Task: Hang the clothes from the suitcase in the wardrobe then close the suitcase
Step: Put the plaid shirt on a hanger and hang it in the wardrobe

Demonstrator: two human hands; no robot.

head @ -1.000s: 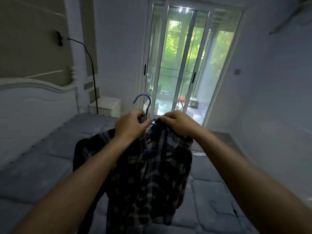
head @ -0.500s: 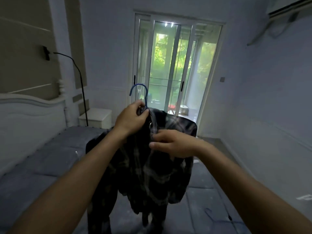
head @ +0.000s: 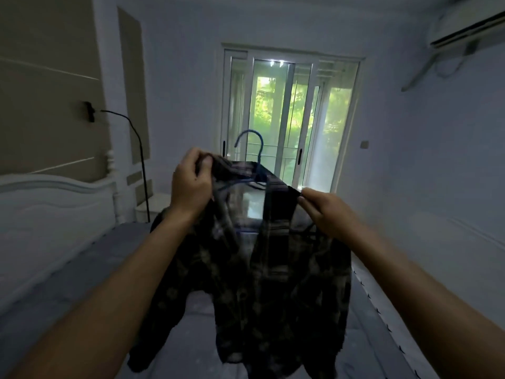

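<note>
Plaid shirt (head: pixel 273 283) drapes on a blue hanger (head: pixel 255 149), held up over the grey mattress (head: pixel 54 283) and hiding much of it. The left hand (head: pixel 191 184) pinches the collar edge; the right hand (head: pixel 325 214) pinches the opposite shoulder. Behind are a white headboard (head: pixel 54 203), what seems a nightstand (head: pixel 158 203), sliding glass doors (head: pixel 289 105), and an air conditioner (head: pixel 464 26) high on the right.

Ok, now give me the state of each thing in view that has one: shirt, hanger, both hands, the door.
plaid shirt: draped on the hanger, front open, held up above the bed
blue hanger: inside the shirt, hook upright and free
left hand: pinches the shirt's collar
right hand: pinches the shirt's front edge
sliding glass door: seems shut, hard to tell
</note>
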